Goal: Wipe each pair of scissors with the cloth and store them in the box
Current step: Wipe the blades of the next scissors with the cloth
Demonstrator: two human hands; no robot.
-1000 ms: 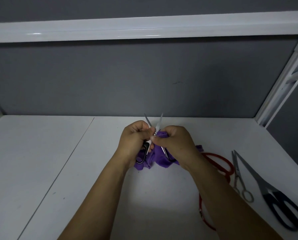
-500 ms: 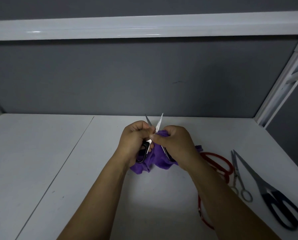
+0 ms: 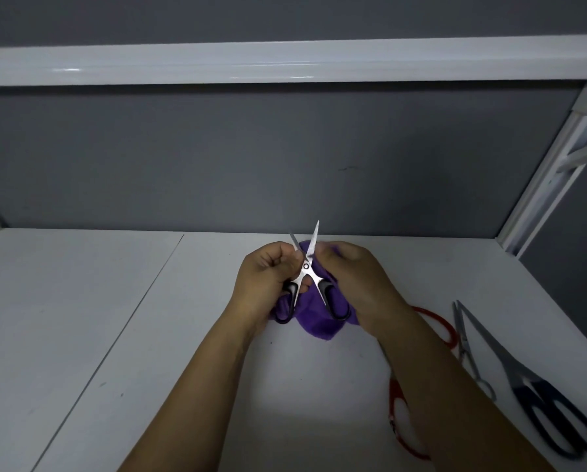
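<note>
Small scissors [image 3: 306, 271] with black handles stand open, blades pointing up and away, above the white table [image 3: 115, 318]. My left hand [image 3: 265, 277] grips them near the left handle and pivot. My right hand [image 3: 350, 277] holds the purple cloth [image 3: 314, 321], which bunches behind the scissors and hangs below both hands. Its fingertips press the cloth against the right blade. The storage box is not in view.
To the right lie red-handled scissors [image 3: 437, 327], partly hidden under my right forearm, thin all-metal scissors [image 3: 466, 349] and large black-handled scissors [image 3: 551, 417]. A grey wall stands behind, a white shelf above, a white bracket [image 3: 551, 172] at right.
The scissors' handles have come out from behind my hands and now show fully over the cloth. My right hand has slid up along the right blade.
</note>
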